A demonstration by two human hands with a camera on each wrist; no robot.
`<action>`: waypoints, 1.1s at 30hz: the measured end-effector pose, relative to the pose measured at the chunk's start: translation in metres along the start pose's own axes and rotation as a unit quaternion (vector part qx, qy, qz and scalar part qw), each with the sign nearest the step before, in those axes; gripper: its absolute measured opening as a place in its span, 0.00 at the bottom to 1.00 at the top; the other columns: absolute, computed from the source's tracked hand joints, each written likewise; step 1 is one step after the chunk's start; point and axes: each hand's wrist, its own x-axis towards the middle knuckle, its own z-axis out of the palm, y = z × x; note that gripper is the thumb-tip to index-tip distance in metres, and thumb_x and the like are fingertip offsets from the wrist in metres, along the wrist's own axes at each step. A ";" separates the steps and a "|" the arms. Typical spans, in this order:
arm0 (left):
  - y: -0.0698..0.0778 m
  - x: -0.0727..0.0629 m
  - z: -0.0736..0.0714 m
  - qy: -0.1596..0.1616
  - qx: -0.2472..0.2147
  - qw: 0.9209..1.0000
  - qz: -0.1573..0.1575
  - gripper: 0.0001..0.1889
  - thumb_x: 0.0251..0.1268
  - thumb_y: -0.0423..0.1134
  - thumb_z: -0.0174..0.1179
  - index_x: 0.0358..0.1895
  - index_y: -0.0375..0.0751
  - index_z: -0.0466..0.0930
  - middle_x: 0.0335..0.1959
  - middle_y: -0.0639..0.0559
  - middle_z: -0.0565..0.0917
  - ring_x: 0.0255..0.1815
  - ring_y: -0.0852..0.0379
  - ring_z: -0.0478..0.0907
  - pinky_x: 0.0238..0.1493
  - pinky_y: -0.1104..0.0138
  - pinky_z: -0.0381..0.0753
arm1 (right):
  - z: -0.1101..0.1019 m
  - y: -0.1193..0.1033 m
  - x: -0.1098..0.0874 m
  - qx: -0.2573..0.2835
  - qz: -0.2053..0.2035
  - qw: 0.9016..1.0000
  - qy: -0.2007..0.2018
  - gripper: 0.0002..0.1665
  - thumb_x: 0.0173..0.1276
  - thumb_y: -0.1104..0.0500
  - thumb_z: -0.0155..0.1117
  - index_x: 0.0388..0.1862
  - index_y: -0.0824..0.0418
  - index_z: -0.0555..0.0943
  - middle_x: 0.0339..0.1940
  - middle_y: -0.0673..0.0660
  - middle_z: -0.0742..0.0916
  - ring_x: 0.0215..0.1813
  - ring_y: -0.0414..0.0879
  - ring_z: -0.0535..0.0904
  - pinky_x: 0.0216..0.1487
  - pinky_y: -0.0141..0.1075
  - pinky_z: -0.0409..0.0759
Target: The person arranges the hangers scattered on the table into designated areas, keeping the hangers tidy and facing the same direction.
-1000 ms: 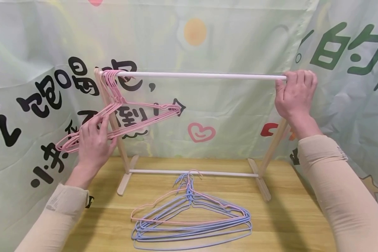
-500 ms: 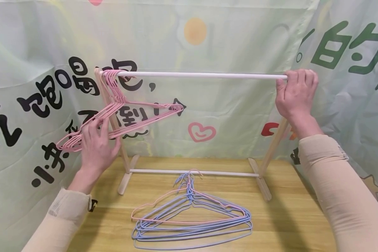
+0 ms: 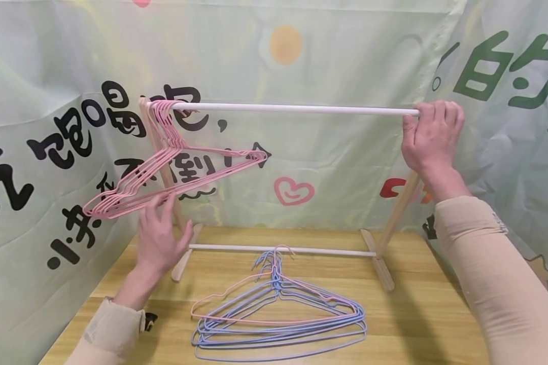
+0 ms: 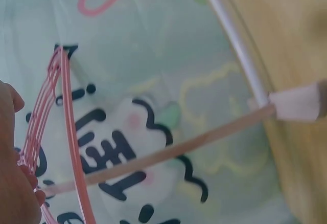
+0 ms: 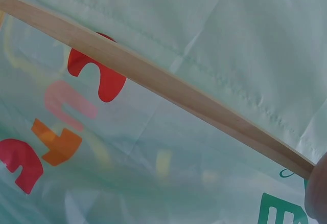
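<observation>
left grip [image 3: 162, 234] (fingers loosely spread) is by the pink hangers [image 3: 177, 144]; right grip [image 3: 434, 136] clasps the rack [image 3: 297, 108].

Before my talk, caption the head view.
Right hand gripping a wooden rack, left hand near pink wire hangers on its white rod.

The rack [image 3: 396, 215] stands on the desk [image 3: 443, 319], before a cloth [image 3: 342, 152]. Hung hangers [image 3: 175, 142] crowd the left end of its top rail [image 3: 297, 108], with the left hand [image 3: 160, 235] at their lower edge and the right hand [image 3: 434, 137] on the rail's right end. A pile of hangers [image 3: 276, 285] lies on the desk in front, hooks towards the lower rail [image 3: 230, 248].
</observation>
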 end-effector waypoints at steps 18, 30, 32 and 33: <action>0.036 -0.055 0.020 -0.133 -0.072 0.988 0.038 0.39 0.63 0.48 0.60 0.72 0.24 0.66 0.68 0.26 0.68 0.63 0.28 0.68 0.63 0.38 0.68 | 0.000 0.000 0.000 0.000 0.002 1.000 -0.001 0.34 0.82 0.40 0.36 0.56 0.72 0.69 0.50 0.71 0.70 0.61 0.68 0.59 0.75 0.57 0.46; 0.058 -0.077 0.029 -0.246 -0.091 0.964 0.049 0.42 0.62 0.45 0.68 0.76 0.29 0.63 0.74 0.32 0.67 0.70 0.35 0.71 0.66 0.43 0.75 | 0.000 0.000 0.000 0.005 0.001 1.000 0.003 0.35 0.82 0.40 0.36 0.57 0.72 0.70 0.50 0.72 0.71 0.61 0.69 0.59 0.76 0.56 0.45; 0.061 -0.081 0.029 -0.281 -0.089 0.954 0.049 0.43 0.65 0.47 0.68 0.78 0.31 0.61 0.76 0.34 0.65 0.71 0.36 0.70 0.67 0.44 0.74 | 0.000 0.000 0.000 0.003 0.001 1.000 0.001 0.35 0.82 0.40 0.36 0.57 0.72 0.70 0.50 0.72 0.71 0.61 0.69 0.59 0.76 0.56 0.45; 0.062 -0.084 0.030 -0.294 -0.088 0.950 0.051 0.43 0.66 0.47 0.68 0.78 0.31 0.60 0.77 0.34 0.65 0.72 0.36 0.70 0.67 0.45 0.74 | 0.000 0.000 0.000 0.002 0.002 1.000 0.000 0.35 0.82 0.40 0.36 0.57 0.72 0.70 0.50 0.72 0.71 0.61 0.69 0.59 0.76 0.56 0.45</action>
